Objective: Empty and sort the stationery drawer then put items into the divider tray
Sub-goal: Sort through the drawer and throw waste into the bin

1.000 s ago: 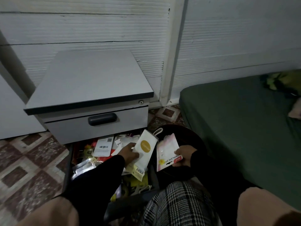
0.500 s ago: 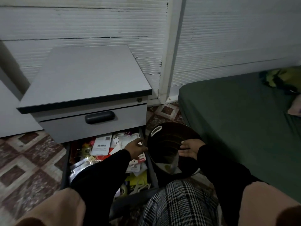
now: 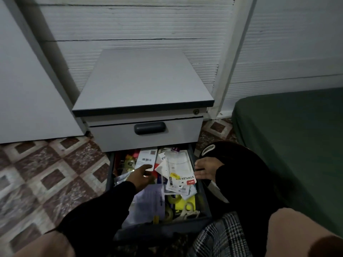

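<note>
The cabinet's bottom drawer [image 3: 201, 197] stands pulled out, full of stationery packs, tape rolls [image 3: 169, 212] and yellow items. My left hand [image 3: 143, 176] reaches in at the middle left, and its thumb and curled fingers pinch the lower end of a white barcoded card [image 3: 146, 156]. My right hand [image 3: 205, 170] lies with straight, spread fingers across the drawer's right wall. Its fingertips touch a white "STAPLER SET" pack [image 3: 182, 179]. A round black basket [image 3: 246, 164] with a white handle [image 3: 208, 149] sits just right of the drawer; my right arm hides most of its inside.
The grey cabinet [image 3: 144, 80] has a shut upper drawer [image 3: 148, 133] above the open one. A green mattress [image 3: 289, 141] fills the right side. Patterned floor tiles [image 3: 52, 173] lie to the left, and my knees and a checked cloth [image 3: 220, 238] are near the bottom edge.
My right hand put its packs into the black basket and came back to the drawer's right edge. My left hand moved left onto the barcoded card. The view swung left.
</note>
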A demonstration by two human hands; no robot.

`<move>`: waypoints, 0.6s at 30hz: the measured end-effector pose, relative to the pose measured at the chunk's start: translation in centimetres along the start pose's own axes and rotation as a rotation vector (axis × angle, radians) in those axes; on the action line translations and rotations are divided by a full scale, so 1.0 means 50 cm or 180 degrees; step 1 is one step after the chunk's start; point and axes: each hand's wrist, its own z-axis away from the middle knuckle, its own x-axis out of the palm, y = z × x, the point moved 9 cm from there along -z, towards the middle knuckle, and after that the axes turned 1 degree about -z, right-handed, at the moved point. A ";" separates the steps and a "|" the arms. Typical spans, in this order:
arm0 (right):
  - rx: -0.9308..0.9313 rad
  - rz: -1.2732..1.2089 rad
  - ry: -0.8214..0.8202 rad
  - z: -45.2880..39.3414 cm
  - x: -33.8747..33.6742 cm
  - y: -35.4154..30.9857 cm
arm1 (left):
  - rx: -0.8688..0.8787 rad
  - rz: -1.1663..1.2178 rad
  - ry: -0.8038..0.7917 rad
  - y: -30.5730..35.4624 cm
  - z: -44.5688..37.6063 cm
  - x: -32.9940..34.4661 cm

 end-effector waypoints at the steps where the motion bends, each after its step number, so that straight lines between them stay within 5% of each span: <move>1: -0.0014 0.0004 -0.0127 -0.011 0.021 0.003 | 0.0003 -0.0049 0.0084 -0.014 -0.003 -0.012; 5: -0.0338 0.0819 0.0142 -0.055 0.057 0.013 | 0.0183 -0.0629 0.0294 -0.031 -0.008 -0.044; 11: -0.1325 0.3092 0.0377 -0.091 0.120 0.005 | 0.0239 -0.1434 0.0480 -0.042 -0.045 -0.057; 18: -0.1323 0.4166 0.0284 -0.120 0.174 0.038 | -0.0158 -0.1770 0.0681 -0.039 -0.106 -0.048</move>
